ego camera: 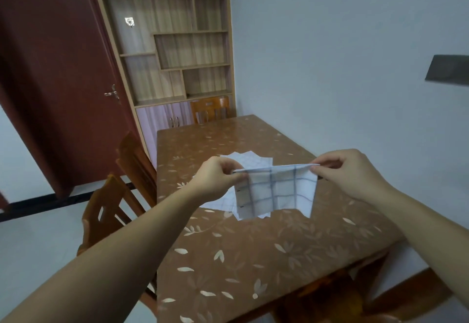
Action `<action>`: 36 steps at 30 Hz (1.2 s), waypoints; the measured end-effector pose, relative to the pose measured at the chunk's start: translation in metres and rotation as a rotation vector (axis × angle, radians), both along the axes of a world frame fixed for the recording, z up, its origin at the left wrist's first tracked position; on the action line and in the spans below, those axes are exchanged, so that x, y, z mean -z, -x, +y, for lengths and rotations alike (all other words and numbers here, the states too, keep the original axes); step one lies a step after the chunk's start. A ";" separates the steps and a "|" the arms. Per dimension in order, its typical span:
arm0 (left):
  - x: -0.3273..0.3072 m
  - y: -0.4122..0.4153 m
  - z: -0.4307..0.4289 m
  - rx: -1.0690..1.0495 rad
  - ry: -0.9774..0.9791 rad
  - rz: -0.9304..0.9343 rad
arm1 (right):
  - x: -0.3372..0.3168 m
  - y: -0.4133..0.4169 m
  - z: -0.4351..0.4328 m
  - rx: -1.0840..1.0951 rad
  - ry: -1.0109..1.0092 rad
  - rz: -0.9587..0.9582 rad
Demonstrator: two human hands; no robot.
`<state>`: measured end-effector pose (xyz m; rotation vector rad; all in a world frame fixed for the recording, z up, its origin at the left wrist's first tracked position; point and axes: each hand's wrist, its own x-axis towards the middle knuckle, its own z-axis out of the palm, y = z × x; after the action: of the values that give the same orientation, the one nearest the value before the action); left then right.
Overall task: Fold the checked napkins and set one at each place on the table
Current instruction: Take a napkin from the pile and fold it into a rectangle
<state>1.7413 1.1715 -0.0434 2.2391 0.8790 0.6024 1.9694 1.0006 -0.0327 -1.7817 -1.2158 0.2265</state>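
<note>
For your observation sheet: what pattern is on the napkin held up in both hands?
The napkin is white with blue-grey checks; head view shows it best.

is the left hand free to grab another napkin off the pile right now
Probably not yet: the left hand and right hand both pinch the top edge of the napkin held above the pile. Nothing else blocks the way.

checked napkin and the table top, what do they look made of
Checked napkin: thin and matte, likely paper or light cloth; it holds crisp creases and hangs stiffly. Table top: glossy brown surface with a pale leaf print, perhaps a vinyl cover or lacquer; it shows a sheen near the far edge.
</note>
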 end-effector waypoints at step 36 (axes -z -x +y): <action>-0.015 -0.005 -0.042 0.377 0.506 -0.020 | -0.032 0.032 -0.001 -0.318 0.216 0.405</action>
<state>1.7463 1.1295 -0.0281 1.8584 0.5041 0.1956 1.9374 0.9995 -0.0004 -1.6065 -1.2015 0.8877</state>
